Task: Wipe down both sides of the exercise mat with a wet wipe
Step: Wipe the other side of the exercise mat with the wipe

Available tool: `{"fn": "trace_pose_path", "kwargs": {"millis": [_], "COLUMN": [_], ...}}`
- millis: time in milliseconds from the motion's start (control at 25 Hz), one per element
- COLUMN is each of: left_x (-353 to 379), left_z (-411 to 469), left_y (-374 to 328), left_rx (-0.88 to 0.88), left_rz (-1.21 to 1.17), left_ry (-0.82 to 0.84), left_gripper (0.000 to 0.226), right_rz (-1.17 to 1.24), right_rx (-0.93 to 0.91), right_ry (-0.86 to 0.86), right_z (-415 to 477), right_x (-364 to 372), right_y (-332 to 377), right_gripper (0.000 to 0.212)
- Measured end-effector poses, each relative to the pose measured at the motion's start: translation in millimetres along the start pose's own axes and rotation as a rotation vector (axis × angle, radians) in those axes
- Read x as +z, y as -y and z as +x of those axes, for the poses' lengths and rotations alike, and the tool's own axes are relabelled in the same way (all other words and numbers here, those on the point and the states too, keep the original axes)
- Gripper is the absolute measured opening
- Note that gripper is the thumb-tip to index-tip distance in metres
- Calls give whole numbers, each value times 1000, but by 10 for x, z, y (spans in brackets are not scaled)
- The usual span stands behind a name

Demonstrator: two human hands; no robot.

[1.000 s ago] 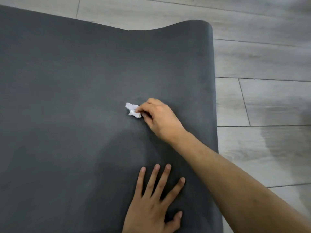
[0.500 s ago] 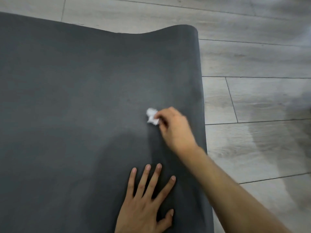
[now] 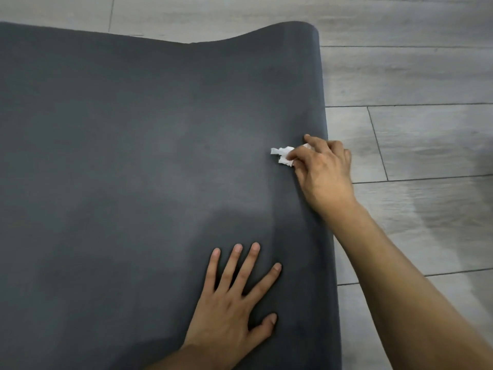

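1. When read from the near edge outward, shows first the left hand [image 3: 229, 308], laid palm-down on the exercise mat [image 3: 133, 156], fingers straight and fanned, holding nothing; judged to be pinning the sheet against sliding.
2. Shows next, farther out and to the right, the right hand [image 3: 325, 169], fingers curled around a crumpled white wet wipe [image 3: 284, 156], pinched and pressed onto the mat just inside the right edge [image 3: 323, 108].
3. Places the dark grey mat across most of the view, spread on a pale plank floor [image 3: 413, 76], one face up, the underside hidden.
4. Suggests a soft, bendable, fairly light sheet, grippy rather than slick: note the far right corner [image 3: 301, 29] curling up off the floor. Likely to droop and fold when lifted. For the turn-over, best taken along the right edge or at that raised corner, with both hands spaced apart.
5. Suggests a thin, limp wipe, balled small; likely to cover little per stroke and to drag on the surface.
6. Offers bare floor beyond the right edge and beyond the far edge, seemingly room enough for flipping that way. Cannot tell the room to the left, cut off by the frame.
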State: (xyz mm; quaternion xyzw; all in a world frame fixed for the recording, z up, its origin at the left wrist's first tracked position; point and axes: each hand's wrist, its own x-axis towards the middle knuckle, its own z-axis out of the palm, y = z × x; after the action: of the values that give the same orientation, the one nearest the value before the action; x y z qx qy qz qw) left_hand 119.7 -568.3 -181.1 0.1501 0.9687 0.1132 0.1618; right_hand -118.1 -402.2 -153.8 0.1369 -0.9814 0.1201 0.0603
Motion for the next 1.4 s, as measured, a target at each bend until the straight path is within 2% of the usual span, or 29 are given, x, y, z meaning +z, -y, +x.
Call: {"fn": "trace_pose_path", "kwargs": {"millis": [80,120,200,240,320,400,440,560,640,760,840,960,1040,1080,1160,1240,1280,1320,1400], "left_x": [-39,-69,-104,-107,-140,-236,-288,-525,-615,-607,-560,-430,-304,-251,-198,-172,-162,-159,-150], "left_z": [10,21,34,41,47,63,82,138,250,264,167,-68,-137,-123,-77,-68,-70,-74,-89], "left_y": [-2,-3,0,11,45,107,159,437,600,690,762,1006,1113,1141,1117,1128,1131,1124,1131], "left_rx": [-11,-11,2,16,34,63,101,238,363,421,345,109,98,111,124,109,103,105,108], "left_rz": [40,56,74,81,67,50,60,106,202,258,226,73,57,65,87,88,95,103,92], "left_ry": [31,47,70,79,131,140,137,309,285,242,148,-49,-137,-165,-194,-218,-214,-206,-207], "left_gripper": [82,81,79,78,77,78,78,83,88,92,96,100,97,96,95,95,95,95,92], "right_rz": [160,196,161,131,12,-91,-117,-65,-14,42,92,147,85,21,-43,60,132,201,316], "right_rx": [-35,-18,37,33,-32,-61,-23,213,328,297,236,60,20,81,329,587,642,592,282], "right_ry": [-34,-106,-298,-327,-209,33,103,169,194,276,300,273,197,126,-32,-171,-193,-159,16], "right_z": [90,170,363,425,384,232,240,407,458,181,-239,-836,-886,-792,-593,-484,-454,-435,-476], "right_x": [-196,-299,-408,-388,-209,34,78,-26,-60,-72,-52,-28,29,89,172,302,359,390,440], "right_y": [-26,-33,-66,-97,-109,-91,-88,29,70,402,706,991,818,654,411,539,752,1013,1550], "right_gripper": [21,23,32,35,37,43,42,31,26,24,20,17,15,14,16,18,19,18,18]}}
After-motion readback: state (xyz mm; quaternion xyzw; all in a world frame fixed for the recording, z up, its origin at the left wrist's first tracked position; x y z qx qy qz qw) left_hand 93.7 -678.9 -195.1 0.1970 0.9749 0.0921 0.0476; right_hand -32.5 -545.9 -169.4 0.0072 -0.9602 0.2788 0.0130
